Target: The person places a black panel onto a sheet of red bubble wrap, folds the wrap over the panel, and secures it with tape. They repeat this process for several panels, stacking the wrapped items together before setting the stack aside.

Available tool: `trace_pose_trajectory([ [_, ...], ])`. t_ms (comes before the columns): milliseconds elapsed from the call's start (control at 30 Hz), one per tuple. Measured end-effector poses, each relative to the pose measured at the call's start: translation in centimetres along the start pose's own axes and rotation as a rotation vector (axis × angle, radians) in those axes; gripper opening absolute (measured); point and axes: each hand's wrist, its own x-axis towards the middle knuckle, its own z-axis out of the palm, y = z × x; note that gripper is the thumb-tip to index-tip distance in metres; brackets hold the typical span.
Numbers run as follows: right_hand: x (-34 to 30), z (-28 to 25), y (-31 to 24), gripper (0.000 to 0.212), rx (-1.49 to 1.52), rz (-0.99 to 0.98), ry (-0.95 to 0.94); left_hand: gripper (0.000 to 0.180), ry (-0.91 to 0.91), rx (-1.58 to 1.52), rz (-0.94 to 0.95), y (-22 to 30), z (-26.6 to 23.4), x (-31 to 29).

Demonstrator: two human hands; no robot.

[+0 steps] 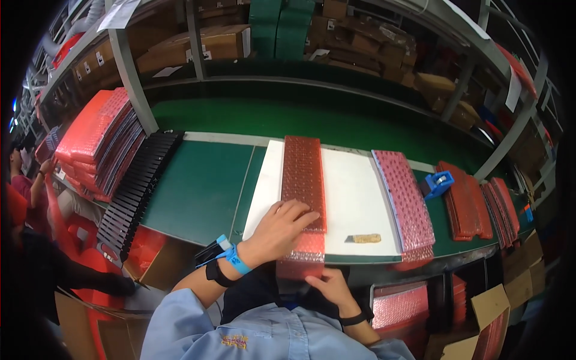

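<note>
A long red bubble-wrap bag with a dark flat panel inside lies lengthwise on a white sheet on the bench. My left hand rests on its middle, fingers stretched out over the wrap. The bag's near end hangs over the bench edge. There my right hand grips its lower right corner, thumb on the film and the other fingers mostly hidden. To the right, on the white sheet, lies a small cutter with a tan wrapped handle. A pink bubble-wrapped panel lies farther right.
A blue tape dispenser stands beside red wrapped packs. At left are a black slotted rack and a tall stack of red packs. Open cartons sit below the bench. Another person is at far left.
</note>
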Motion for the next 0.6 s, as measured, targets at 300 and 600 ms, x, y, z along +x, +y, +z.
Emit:
trace_pose_trajectory([
  [300,-0.1,0.0,-1.4,0.017,-0.071,-0.077,0.002,0.032,-0.124,-0.041,-0.09,-2.1,2.4,-0.1],
  [600,-0.2,0.5,0.2,0.018,-0.128,0.005,0.028,0.026,-0.12,-0.033,-0.154,-3.7,4.1,-0.9],
])
